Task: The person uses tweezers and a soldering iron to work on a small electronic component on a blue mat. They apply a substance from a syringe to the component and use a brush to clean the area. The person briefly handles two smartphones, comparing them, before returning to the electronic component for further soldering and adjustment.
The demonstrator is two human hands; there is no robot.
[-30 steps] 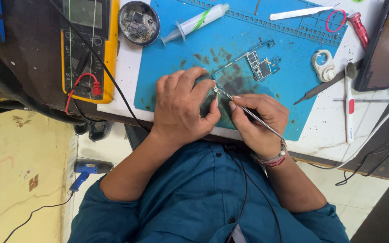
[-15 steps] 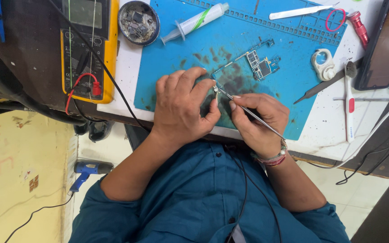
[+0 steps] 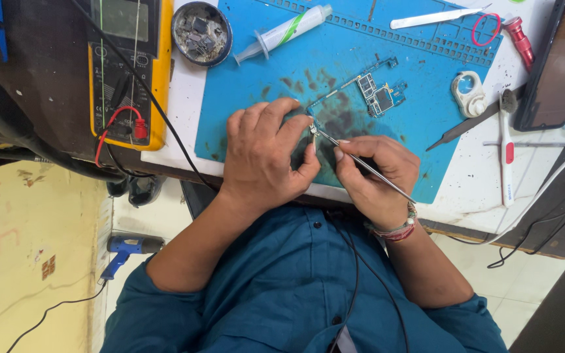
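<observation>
A small phone circuit board [image 3: 375, 95] lies on a blue work mat [image 3: 263, 65]. My left hand [image 3: 264, 153] rests on the mat over the board's near end, fingers curled and pinching its edge. My right hand [image 3: 377, 171] grips thin metal tweezers [image 3: 354, 158], whose tips meet the board right beside my left forefinger. Part of the board is hidden under my left hand.
A yellow multimeter [image 3: 125, 65] with red and black leads sits at the left. A round tin of small parts [image 3: 201, 31], a syringe [image 3: 282, 33], a white spudger [image 3: 436, 17], a brush [image 3: 506, 147], a dark phone [image 3: 554, 65] and a blue tool [image 3: 125, 252] on the floor surround the mat.
</observation>
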